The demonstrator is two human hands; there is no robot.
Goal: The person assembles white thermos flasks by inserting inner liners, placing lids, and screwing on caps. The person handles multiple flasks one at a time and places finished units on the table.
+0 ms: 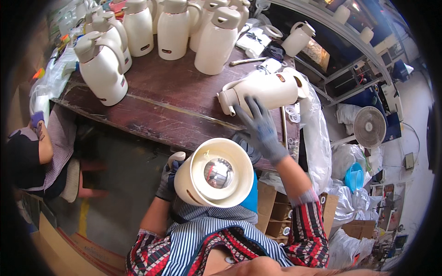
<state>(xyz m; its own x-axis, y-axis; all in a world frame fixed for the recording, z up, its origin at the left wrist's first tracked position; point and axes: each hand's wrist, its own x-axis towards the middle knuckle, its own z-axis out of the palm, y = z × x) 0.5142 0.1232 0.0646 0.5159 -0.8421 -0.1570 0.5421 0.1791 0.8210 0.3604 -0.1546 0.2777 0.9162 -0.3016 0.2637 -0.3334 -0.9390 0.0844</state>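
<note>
My left hand (pixel 166 180), in a grey and dark glove, is closed round the handle of a cream vacuum jug (pixel 188 183) in front of my body. One end of this jug is open toward me, and a shiny silver rounded liner (pixel 218 173) shows inside. My right hand (pixel 261 129), gloved in grey, has its fingers spread at a second cream jug (pixel 268 89) lying on its side on the table. Its fingertips overlap that jug near the lid; whether they press on it I cannot tell. A dark round piece (pixel 244 142) shows partly behind the held jug.
Several upright cream jugs (pixel 216 43) crowd the far side of the brown table (pixel 156 92). Clear plastic sheeting (pixel 317 138) hangs at its right edge. A divided cardboard box (pixel 276 216) stands below right. Another person (pixel 34 158) sits at left; a fan (pixel 369 126) stands right.
</note>
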